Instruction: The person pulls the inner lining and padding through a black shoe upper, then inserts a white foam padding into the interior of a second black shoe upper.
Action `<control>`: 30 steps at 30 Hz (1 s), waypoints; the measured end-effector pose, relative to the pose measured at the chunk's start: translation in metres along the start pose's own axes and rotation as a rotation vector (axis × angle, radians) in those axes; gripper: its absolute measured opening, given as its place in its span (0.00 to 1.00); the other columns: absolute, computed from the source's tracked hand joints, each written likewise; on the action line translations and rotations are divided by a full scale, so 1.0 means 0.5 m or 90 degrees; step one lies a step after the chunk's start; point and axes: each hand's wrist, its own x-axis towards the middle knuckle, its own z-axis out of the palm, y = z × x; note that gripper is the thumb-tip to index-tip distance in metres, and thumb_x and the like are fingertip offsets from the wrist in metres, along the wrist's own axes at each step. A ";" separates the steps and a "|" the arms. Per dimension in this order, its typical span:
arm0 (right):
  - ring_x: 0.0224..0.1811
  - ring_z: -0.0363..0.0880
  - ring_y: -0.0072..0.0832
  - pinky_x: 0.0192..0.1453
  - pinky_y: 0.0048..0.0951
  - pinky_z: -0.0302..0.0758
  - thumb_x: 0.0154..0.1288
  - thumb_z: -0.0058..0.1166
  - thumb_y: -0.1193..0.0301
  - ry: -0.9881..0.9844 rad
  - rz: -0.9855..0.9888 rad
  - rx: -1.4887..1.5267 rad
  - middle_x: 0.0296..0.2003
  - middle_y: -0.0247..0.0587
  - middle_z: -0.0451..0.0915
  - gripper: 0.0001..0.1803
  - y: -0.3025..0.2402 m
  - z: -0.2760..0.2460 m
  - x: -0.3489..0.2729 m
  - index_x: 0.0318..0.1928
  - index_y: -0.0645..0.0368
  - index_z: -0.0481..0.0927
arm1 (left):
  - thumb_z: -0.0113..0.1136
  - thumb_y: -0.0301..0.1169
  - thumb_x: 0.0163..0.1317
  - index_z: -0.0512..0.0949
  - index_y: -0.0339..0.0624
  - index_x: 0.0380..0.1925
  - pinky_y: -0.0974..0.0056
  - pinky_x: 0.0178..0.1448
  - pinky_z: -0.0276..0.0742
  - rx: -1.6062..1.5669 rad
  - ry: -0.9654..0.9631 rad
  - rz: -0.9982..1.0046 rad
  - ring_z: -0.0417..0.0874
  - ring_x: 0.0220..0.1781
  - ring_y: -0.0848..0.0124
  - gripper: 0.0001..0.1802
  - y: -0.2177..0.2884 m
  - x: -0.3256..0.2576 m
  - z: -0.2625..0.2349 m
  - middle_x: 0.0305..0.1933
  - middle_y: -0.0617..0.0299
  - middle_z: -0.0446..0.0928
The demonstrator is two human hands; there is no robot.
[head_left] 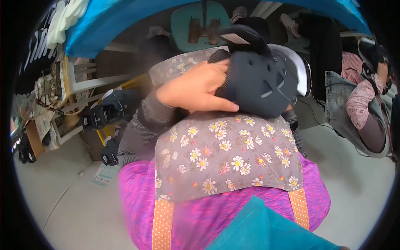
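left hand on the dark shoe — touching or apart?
Touching. The head view shows the left hand laid against the side of the dark shoe, fingers pressed along its lower edge with no gap, above the flowered apron.

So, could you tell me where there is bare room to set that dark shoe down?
The pale floor left of the magenta cushion is bare, as is the floor to its right. The left edge is crowded with black shoes and shelves. The left hand presses the dark shoe.
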 end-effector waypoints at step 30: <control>0.40 0.78 0.28 0.41 0.28 0.75 0.58 0.65 0.76 0.009 -0.691 -0.359 0.37 0.34 0.81 0.09 -0.371 0.150 0.091 0.38 0.59 0.79 | 0.50 0.61 0.62 0.69 0.45 0.68 0.25 0.78 0.39 -0.877 0.496 0.340 0.73 0.61 0.55 0.41 -0.026 -0.118 0.001 0.52 0.54 0.80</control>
